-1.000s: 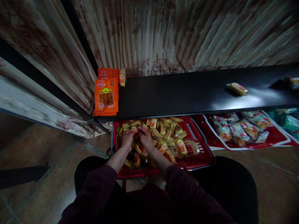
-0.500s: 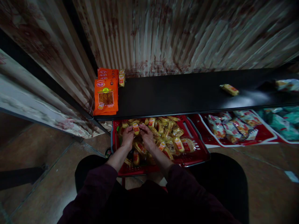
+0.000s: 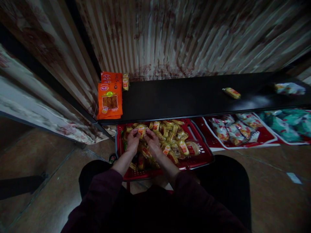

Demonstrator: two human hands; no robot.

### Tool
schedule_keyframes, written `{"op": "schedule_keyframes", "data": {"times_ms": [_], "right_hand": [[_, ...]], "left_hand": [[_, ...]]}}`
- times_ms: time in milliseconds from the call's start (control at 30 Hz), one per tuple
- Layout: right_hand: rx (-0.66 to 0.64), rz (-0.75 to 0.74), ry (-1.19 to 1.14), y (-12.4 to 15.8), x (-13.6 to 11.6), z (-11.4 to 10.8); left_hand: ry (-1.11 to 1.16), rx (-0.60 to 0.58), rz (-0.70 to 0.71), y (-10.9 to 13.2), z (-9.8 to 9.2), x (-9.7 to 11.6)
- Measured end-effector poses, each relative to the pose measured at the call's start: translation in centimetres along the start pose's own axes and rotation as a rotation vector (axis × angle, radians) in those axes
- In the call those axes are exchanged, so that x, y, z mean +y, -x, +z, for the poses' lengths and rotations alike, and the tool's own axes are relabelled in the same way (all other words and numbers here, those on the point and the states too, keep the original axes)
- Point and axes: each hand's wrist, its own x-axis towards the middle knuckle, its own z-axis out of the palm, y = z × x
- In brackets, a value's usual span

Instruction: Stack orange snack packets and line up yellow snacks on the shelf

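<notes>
Between my two hands is a small yellow wrapped snack cake [image 3: 141,131] with a red and yellow label, held up over the red basket [image 3: 203,160]. The fingers of my left hand [image 3: 133,141] pinch its left side. At its right side, my right hand [image 3: 153,143] grips it with the fingertips. Below and around my hands, the basket is full of similar packs, such as a labelled pack [image 3: 183,148] toward the right. The front of the basket lies partly behind my forearms.
A black shelf [image 3: 175,97] runs behind the basket. On it are orange snack bags [image 3: 109,100], small yellow packs [image 3: 125,82], one lone pack [image 3: 232,93] and a white bag [image 3: 289,88]. Red baskets hold white packs [image 3: 234,132] and green packs [image 3: 289,124] at right.
The snack cake now faces my view more broadly and sits slightly higher between my hands. The view has shifted a little, so things at right appear further left.
</notes>
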Motion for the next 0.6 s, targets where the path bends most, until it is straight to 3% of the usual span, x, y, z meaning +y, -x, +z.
{"op": "schedule_keyframes", "data": {"times_ms": [367,600], "right_hand": [[-0.020,0.016,-0.002,1.2,-2.2,0.1],[-0.027,-0.041,0.063,1.2,-2.1,0.2]], "left_hand": [[-0.060,-0.130,-0.020,1.1,0.2,0.5],[0.012,-0.172,-0.081,1.1,0.1,0.3]]}}
